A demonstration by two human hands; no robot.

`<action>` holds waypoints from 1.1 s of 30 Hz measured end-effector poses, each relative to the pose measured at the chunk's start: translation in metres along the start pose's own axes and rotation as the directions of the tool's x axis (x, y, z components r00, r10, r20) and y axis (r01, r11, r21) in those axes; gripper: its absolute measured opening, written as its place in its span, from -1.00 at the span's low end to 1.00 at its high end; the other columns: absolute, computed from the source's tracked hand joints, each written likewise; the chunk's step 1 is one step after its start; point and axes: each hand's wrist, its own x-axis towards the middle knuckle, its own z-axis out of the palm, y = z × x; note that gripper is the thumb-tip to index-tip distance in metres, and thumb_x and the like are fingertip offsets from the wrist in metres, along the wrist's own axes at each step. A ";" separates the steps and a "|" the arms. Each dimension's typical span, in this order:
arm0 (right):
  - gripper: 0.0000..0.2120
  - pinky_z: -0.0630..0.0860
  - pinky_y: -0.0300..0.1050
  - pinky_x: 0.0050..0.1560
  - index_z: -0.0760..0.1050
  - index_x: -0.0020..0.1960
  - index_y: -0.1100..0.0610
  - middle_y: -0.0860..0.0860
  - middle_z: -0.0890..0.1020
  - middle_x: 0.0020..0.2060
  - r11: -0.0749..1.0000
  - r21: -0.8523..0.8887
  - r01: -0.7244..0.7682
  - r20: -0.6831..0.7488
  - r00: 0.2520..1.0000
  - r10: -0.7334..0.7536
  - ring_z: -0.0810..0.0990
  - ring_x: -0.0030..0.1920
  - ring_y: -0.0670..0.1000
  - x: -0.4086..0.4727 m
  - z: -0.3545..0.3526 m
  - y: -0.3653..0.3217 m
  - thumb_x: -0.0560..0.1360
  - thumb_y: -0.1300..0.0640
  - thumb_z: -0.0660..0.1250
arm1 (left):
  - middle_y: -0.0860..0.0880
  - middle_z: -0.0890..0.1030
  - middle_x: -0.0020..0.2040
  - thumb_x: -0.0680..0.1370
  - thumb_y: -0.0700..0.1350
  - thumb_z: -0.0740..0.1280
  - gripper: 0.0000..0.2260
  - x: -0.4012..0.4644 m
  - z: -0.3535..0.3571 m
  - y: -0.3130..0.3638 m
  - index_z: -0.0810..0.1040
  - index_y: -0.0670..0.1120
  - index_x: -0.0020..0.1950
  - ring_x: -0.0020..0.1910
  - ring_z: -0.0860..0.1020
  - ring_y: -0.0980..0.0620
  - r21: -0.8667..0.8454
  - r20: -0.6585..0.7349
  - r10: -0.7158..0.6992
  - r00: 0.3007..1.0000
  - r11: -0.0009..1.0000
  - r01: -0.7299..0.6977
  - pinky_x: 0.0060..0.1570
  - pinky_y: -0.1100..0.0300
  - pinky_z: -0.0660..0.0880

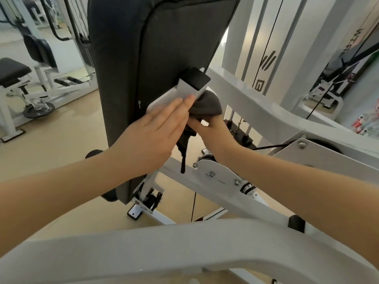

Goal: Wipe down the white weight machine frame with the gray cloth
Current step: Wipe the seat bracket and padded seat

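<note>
Both hands work the white post behind the backrest. Left hand lies flat, fingers straight; right hand, at its three o'clock, grips the bunched gray cloth. Wiping seems midway; next, probably the frame.

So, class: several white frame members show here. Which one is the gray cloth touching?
The short white post with the black end cap, behind the dark back pad. The gray cloth presses its side; other beams are untouched.
</note>
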 end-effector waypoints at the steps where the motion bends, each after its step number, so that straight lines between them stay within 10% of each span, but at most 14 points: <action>1: -0.50 0.53 -0.18 0.11 0.32 0.34 0.18 0.01 0.57 0.10 0.999 0.029 -0.022 -0.018 1.000 0.023 0.54 0.10 -0.14 0.001 0.005 0.005 0.45 0.19 0.39 | -0.33 0.35 0.35 0.47 -0.30 0.21 -0.59 0.000 0.001 0.004 0.36 -0.38 0.31 0.28 0.41 -0.26 -0.044 0.015 -0.055 0.998 0.997 0.056 0.12 -0.04 0.46; 4: -0.58 0.51 -0.40 -0.17 0.36 0.23 0.32 -0.04 0.59 -0.11 0.992 0.130 -0.001 0.003 1.000 0.000 0.60 -0.13 -0.26 0.005 0.021 0.014 0.41 0.37 0.38 | -0.37 0.36 0.33 0.35 -0.35 0.37 -0.48 0.000 0.001 0.011 0.37 -0.40 0.29 0.25 0.43 -0.31 -0.134 0.102 -0.173 0.980 0.973 0.186 -0.03 -0.05 0.53; 8: -0.45 0.55 -0.17 0.01 0.33 0.25 0.20 -0.09 0.55 -0.05 0.995 0.083 0.050 -0.106 0.993 -0.041 0.57 -0.01 -0.15 0.004 0.016 0.000 0.34 0.27 0.47 | -0.36 0.34 0.34 0.34 -0.35 0.39 -0.44 -0.002 0.006 0.011 0.34 -0.40 0.32 0.29 0.40 -0.30 -0.143 0.148 -0.154 0.977 0.974 0.175 0.08 -0.07 0.48; 12: -0.43 0.46 -0.39 -0.04 0.27 0.27 0.20 -0.08 0.52 0.02 0.965 -0.160 0.209 -0.162 0.959 -0.234 0.54 0.02 -0.17 0.011 0.007 -0.025 0.36 0.21 0.46 | -0.30 0.19 0.43 0.39 -0.33 0.32 -0.39 -0.001 0.010 0.011 0.20 -0.34 0.41 0.39 0.25 -0.28 -0.147 0.059 -0.149 0.987 0.977 0.156 0.13 -0.04 0.44; 18: -0.46 0.46 0.06 0.17 0.27 0.30 0.20 0.13 0.47 0.17 0.886 -0.433 0.167 0.015 0.984 -0.178 0.45 0.18 0.09 0.008 0.007 -0.013 0.40 0.19 0.42 | -0.17 0.32 0.42 0.56 -0.24 0.02 -0.61 0.008 0.016 -0.002 0.32 -0.25 0.37 0.38 0.32 -0.18 0.202 0.041 0.118 0.992 0.972 -0.123 0.37 -0.04 0.13; 22: -0.49 0.48 -0.30 0.12 0.25 0.34 0.11 -0.14 0.47 0.15 0.978 -0.119 0.173 0.200 0.969 -0.147 0.44 0.15 -0.31 0.002 -0.013 -0.004 0.46 0.29 0.34 | -0.23 0.47 0.29 0.56 -0.21 0.05 -0.65 0.010 0.017 0.000 0.43 -0.30 0.28 0.29 0.43 -0.19 0.273 0.067 0.127 0.990 0.952 -0.140 0.32 -0.08 0.28; 26: -0.44 0.36 0.01 0.36 0.08 0.51 0.05 -0.01 0.37 0.38 0.995 0.080 0.054 0.186 0.980 -0.068 0.35 0.36 -0.07 0.003 -0.014 0.000 0.58 0.20 0.20 | -0.28 0.54 0.17 0.56 -0.23 0.05 -0.67 0.006 0.016 -0.002 0.48 -0.36 0.17 0.22 0.48 -0.23 0.204 0.076 0.049 0.996 0.977 -0.064 0.30 -0.12 0.29; 33: -0.33 0.45 -0.04 0.26 0.17 0.37 -0.07 -0.15 0.44 0.21 0.993 0.106 0.048 0.108 0.992 -0.060 0.41 0.28 -0.05 0.009 0.016 0.028 0.40 0.22 0.44 | -0.24 0.58 0.10 0.54 -0.22 0.06 -0.66 -0.004 0.021 -0.002 0.61 -0.28 0.02 0.21 0.49 -0.20 0.185 0.134 0.083 0.988 0.977 -0.107 0.31 -0.06 0.30</action>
